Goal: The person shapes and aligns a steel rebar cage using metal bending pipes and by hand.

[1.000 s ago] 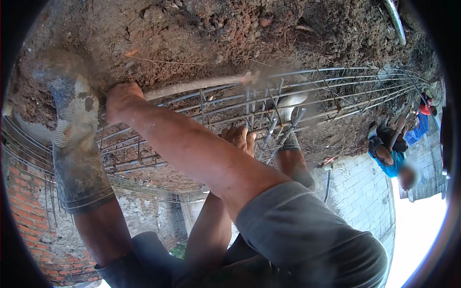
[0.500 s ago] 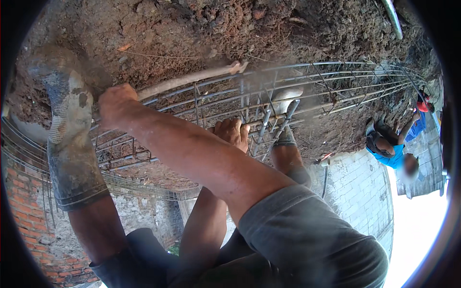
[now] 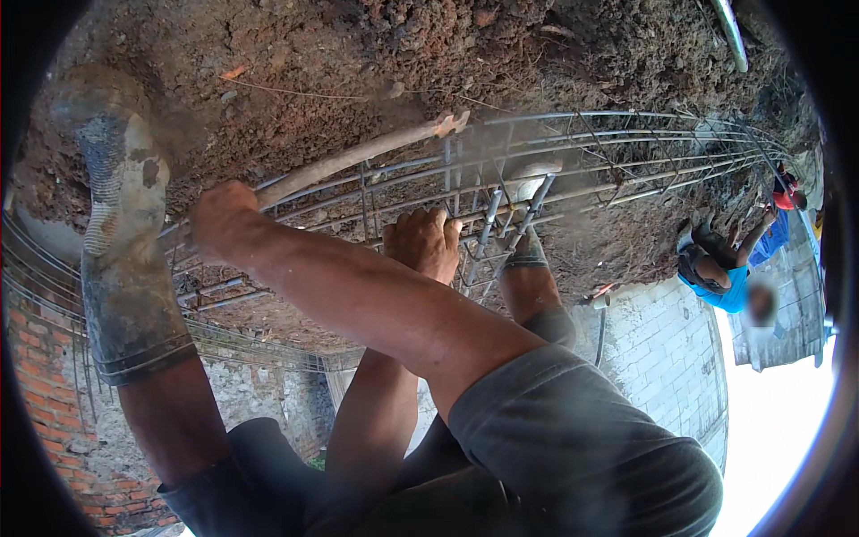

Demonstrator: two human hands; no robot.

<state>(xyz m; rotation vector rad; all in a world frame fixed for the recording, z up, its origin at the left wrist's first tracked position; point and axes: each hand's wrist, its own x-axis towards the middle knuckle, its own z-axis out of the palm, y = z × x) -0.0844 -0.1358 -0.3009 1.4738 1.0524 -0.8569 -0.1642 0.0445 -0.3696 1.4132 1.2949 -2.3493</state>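
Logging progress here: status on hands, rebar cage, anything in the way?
Right hand holding wooden stick; left hand on rebar cage. Cage over bare soil. Right forearm hiding part of it.

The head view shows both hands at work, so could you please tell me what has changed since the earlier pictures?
The right hand has come lower in the picture, bringing its end of the wooden stick down, so the stick slopes more steeply up to the right. The whole view has shifted slightly. Nothing was visibly taken hold of or let go: the left hand stays at the rebar cage.
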